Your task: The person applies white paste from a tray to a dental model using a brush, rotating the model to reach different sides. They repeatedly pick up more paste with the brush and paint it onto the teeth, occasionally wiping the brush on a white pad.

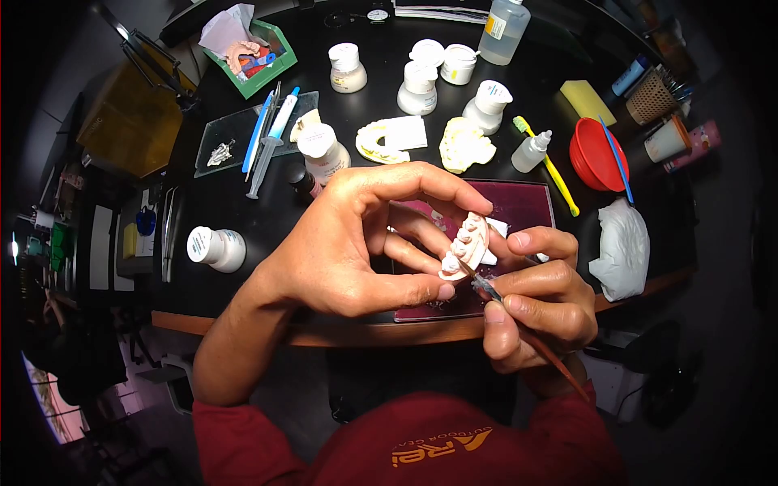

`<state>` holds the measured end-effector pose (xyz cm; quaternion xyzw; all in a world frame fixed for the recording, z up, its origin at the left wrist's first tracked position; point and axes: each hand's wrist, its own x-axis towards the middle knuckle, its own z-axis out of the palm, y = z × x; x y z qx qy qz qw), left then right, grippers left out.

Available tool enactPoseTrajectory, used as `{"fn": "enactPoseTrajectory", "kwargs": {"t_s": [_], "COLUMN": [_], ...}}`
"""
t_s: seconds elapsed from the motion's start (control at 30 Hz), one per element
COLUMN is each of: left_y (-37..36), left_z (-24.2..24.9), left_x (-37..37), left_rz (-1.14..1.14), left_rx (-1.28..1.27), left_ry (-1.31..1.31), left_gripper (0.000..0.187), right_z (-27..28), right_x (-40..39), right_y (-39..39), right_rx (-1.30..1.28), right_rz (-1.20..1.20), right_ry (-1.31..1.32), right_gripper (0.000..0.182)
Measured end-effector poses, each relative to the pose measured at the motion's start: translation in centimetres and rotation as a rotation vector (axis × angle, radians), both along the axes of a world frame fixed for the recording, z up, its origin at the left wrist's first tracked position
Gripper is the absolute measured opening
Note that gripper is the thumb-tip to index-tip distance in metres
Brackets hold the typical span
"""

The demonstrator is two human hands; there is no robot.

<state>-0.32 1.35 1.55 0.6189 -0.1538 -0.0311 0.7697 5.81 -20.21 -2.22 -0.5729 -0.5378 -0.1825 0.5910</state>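
My left hand (344, 243) grips a small dental cast (470, 236) with a row of teeth, held at its ends between thumb and fingers. My right hand (555, 296) is closed around a fine brush (545, 352) with a reddish-brown handle and a metal ferrule. The brush tip meets or nearly meets the lower end of the cast; exact contact is hard to make out. Both hands are above a dark red glass slab (531, 202) near the table's front edge. Some right fingers reach behind the cast and are partly hidden.
White bottles (217, 249) and jars stand around the slab. Plaster casts (468, 146) lie behind it. A red bowl (587, 154), a yellow toothbrush (559, 182) and a crumpled white tissue (622, 247) are at right. A green bin (271, 69) and a syringe (271, 146) are at left.
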Motion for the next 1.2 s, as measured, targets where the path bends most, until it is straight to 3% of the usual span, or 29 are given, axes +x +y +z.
{"fn": "enactPoseTrajectory", "kwargs": {"t_s": [1.2], "left_y": [0.12], "left_z": [0.02], "left_x": [-0.09], "left_rz": [0.0], "left_rx": [0.016], "left_ry": [0.02], "left_gripper": [0.054], "right_z": [0.32], "right_x": [-0.38], "right_y": [-0.19], "right_rx": [-0.049], "right_rz": [-0.008], "right_ry": [-0.008], "right_gripper": [0.025]}}
